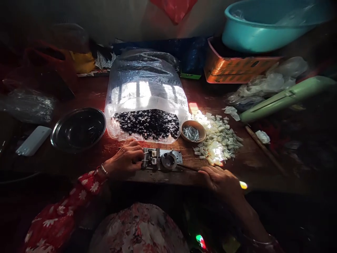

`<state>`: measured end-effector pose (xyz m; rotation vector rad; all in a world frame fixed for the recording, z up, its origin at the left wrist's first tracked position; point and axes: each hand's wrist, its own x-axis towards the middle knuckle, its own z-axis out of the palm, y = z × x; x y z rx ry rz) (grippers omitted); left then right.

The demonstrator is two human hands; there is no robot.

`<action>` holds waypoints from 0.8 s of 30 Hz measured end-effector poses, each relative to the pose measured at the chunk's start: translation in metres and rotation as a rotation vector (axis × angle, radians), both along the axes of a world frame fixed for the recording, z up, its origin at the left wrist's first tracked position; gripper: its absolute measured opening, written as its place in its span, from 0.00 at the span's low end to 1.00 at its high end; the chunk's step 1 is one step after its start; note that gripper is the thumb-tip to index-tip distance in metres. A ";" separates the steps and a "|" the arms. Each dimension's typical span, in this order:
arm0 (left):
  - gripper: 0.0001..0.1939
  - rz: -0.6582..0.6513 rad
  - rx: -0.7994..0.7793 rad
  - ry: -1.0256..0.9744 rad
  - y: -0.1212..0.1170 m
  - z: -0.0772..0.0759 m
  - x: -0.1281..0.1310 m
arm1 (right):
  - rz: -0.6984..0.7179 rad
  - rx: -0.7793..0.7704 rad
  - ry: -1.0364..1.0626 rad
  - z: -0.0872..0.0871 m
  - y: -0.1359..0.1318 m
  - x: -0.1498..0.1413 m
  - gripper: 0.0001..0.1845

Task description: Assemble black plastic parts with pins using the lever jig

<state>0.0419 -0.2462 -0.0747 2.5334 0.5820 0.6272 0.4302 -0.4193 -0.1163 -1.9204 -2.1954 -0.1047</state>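
Observation:
A small metal jig (163, 160) with a round cam lies at the table's front edge, two white plastic pieces (154, 157) seated side by side in its left half. My left hand (127, 156) is closed at the jig's left end, fingertips beside thin metal pins there; what they pinch, if anything, is hidden. A thin lever (187, 167) runs rightward from the cam, and my right hand (217, 177) is wrapped round its outer end. Behind the jig, small black round parts (147, 123) spill from a translucent woven sack (147, 75).
A small bowl (184, 137) of metal pins stands beside a pile of whitish plastic pieces (221, 137). On the left are a dark metal basin (56, 140) and a white box-shaped object (34, 140). An orange crate (237, 68) supports a turquoise tub (252, 35). A wooden stick (263, 147) lies right.

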 end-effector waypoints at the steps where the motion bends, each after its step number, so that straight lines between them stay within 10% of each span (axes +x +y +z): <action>1: 0.05 0.006 0.005 -0.012 0.000 0.000 0.000 | 0.020 0.034 -0.009 -0.001 0.010 0.001 0.28; 8: 0.04 0.246 0.132 -0.129 0.008 0.006 -0.025 | 0.100 0.163 0.082 -0.007 0.053 -0.030 0.17; 13: 0.06 0.780 0.427 0.017 0.030 0.013 -0.095 | 0.102 0.159 0.163 -0.007 0.065 -0.044 0.13; 17: 0.07 0.939 0.404 0.283 0.038 0.010 -0.142 | 0.055 0.160 0.295 -0.004 0.071 -0.045 0.11; 24: 0.11 1.036 0.478 0.130 0.030 0.009 -0.109 | 0.068 0.127 0.564 0.011 0.107 -0.084 0.09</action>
